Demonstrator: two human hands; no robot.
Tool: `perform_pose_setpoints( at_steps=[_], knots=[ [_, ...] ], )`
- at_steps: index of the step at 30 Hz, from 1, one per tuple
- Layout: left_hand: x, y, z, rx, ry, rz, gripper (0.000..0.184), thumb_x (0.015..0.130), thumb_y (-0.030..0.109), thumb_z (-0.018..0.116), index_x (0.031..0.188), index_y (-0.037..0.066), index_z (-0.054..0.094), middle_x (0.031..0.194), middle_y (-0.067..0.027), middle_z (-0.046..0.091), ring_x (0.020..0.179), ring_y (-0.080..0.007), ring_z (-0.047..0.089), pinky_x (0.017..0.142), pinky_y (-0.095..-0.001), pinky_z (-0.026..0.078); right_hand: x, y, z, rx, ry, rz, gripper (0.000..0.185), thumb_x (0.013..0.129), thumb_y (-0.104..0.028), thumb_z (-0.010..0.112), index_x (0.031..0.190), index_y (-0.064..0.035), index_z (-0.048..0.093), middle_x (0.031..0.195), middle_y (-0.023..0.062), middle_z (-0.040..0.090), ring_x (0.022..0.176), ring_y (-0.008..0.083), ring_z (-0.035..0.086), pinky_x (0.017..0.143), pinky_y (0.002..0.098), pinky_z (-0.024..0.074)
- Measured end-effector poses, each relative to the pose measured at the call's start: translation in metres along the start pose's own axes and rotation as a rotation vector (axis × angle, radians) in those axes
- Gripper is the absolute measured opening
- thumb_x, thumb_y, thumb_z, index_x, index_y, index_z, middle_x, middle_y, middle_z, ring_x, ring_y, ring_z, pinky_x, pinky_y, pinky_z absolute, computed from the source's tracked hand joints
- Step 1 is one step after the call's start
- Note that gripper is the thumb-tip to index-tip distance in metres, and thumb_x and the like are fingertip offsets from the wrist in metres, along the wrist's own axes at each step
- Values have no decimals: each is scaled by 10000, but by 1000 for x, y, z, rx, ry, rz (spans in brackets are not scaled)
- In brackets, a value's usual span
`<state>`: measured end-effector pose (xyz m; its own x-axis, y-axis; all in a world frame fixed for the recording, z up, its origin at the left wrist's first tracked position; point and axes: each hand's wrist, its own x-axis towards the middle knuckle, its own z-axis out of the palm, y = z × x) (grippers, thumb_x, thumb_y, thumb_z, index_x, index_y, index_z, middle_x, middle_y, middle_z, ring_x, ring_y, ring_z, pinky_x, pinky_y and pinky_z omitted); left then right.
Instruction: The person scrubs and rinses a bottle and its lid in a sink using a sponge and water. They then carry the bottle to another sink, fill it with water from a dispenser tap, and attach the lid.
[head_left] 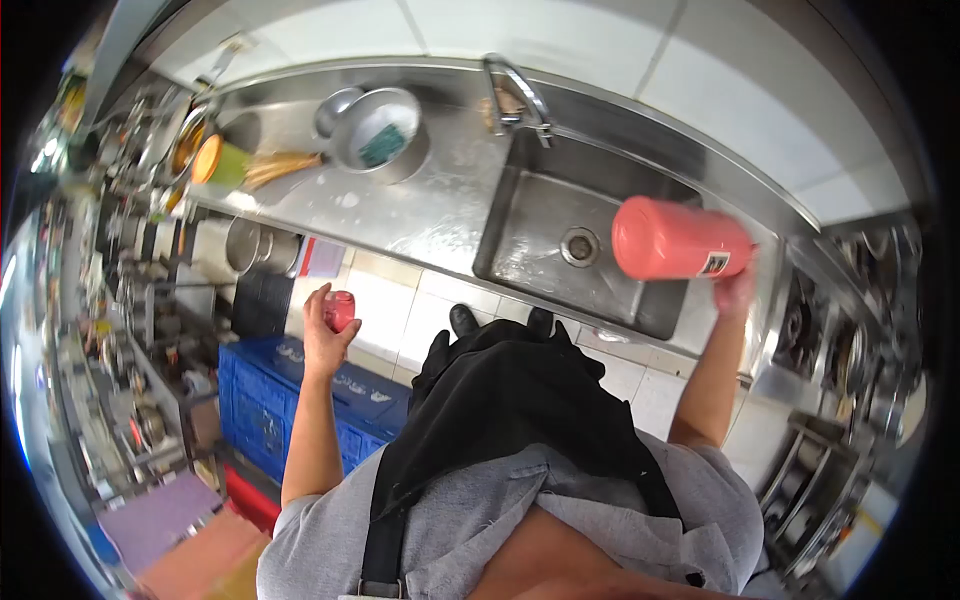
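My right hand (735, 290) grips a large pinkish-red bottle (665, 240) near its right end. The bottle lies tilted on its side in the air over the right part of the steel sink (545, 225), and a small black-and-white label shows on it. Its neck is blurred and partly hidden by the hand. Off to the left, in front of the counter, my left hand (322, 345) is closed around a small red cap (341, 312), held between thumb and fingers.
A curved faucet (520, 95) rises behind the sink. On the left counter stand a metal bowl (415, 112) with a green scouring pad (383, 146), a bamboo whisk-like bundle (280, 167) and a yellow-lidded container (207, 160). Blue crates (262, 405) stand below my left arm.
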<state>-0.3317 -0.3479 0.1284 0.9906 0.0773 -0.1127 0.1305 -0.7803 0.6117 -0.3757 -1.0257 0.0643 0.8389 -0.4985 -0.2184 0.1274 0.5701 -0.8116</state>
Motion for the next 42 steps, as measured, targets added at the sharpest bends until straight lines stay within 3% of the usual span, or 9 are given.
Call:
perform_pose_setpoints(
  at_steps=[4,13,15,17,22,31,35,37,42],
  knots=[
    [-41,-70,-35,144,194,-120,807,677,110,847,1391,92,470,1300,-165,484,1171,-330,542,998,-406,483,9,161,18,277,-196,277,523,1023,-502,402,1373,-126,502,1374,70,565,1262,249,543,1038,449,474],
    [-101,-158,-84,23,474,-356,745,706,157,822,1359,71,475,1194,-175,515,1068,-321,557,961,-395,482,-23,222,101,55,-14,731,479,977,-513,485,1324,-189,549,1303,39,615,1195,241,598,961,456,536],
    [-105,-188,-94,-5,510,-388,726,711,159,814,1348,66,479,1167,-172,520,1045,-316,559,953,-394,482,-28,225,118,9,-103,643,468,923,-580,541,1200,-213,625,1139,-13,697,961,198,695,656,342,582],
    [-104,-225,-106,-13,533,-383,708,712,168,812,1330,60,486,1146,-167,526,1029,-315,560,946,-392,482,-29,226,124,125,-172,637,437,983,-374,531,1321,-97,542,1300,70,613,1175,263,604,1003,488,522],
    [-105,-331,-146,-144,631,-450,602,699,178,816,1225,53,551,1131,-174,530,1033,-320,555,938,-387,479,-63,236,183,-153,-319,526,490,912,-473,597,1258,-128,613,1231,81,659,1113,267,638,896,455,541],
    [-40,-447,-199,-372,483,-431,616,706,200,814,1216,-7,535,1179,-193,539,1039,-312,604,931,-383,509,-67,197,318,-739,-312,1119,482,888,-377,659,1271,-89,601,1278,81,632,1151,274,617,960,471,527],
    [32,-498,-222,-328,321,-366,670,690,245,816,1236,-13,525,1171,-209,552,1068,-337,615,953,-387,515,-20,228,300,-1431,-1106,721,521,823,-391,730,1243,-100,627,1257,77,642,1152,282,615,932,499,524],
    [65,-521,-232,-271,288,-361,711,687,272,809,1276,6,511,1204,-224,538,1075,-345,609,964,-395,510,-69,254,372,-1438,-645,1254,584,787,-363,783,1290,-118,616,1269,72,639,1162,267,608,927,513,520],
    [135,-586,-266,-98,109,-455,859,642,340,816,1386,98,462,1262,-248,513,1147,-407,573,1004,-437,484,-125,371,450,-1869,-1063,1566,704,760,-398,810,1383,-169,575,1245,65,664,1098,226,638,904,460,533]
  ],
)
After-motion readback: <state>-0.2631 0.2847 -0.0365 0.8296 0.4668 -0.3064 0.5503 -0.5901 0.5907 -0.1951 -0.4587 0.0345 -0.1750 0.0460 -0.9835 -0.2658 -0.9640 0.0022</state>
